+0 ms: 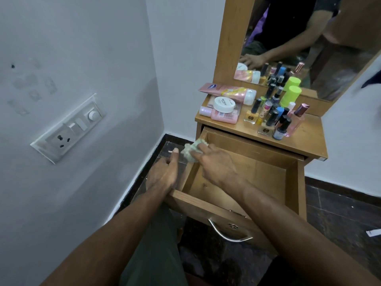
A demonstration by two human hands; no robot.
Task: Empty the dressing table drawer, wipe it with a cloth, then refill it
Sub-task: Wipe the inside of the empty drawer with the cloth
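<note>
The wooden drawer (pixel 292 182) of the dressing table stands pulled out, and nothing lies inside it. My right hand (pixel 216 164) reaches into its far left corner and grips a crumpled pale green cloth (pixel 190 150) against the drawer's left wall. My left hand (pixel 165 174) rests outside that left wall with the thumb pointing up, its fingers hidden behind the wood. The table top (pixel 305 137) carries the cosmetics: a pink tube (pixel 228 91), a white jar (pixel 223 104), a pink bottle (pixel 221 116), several nail polish bottles (pixel 274 116) and a neon green bottle (pixel 291 92).
A mirror (pixel 309 38) rises behind the cosmetics. A white wall with a switch and socket panel (pixel 68 129) stands close on the left. The metal drawer handle (pixel 228 232) faces me. Dark tiled floor (pixel 340 219) lies around the table, with a white scrap (pixel 373 232) at the right.
</note>
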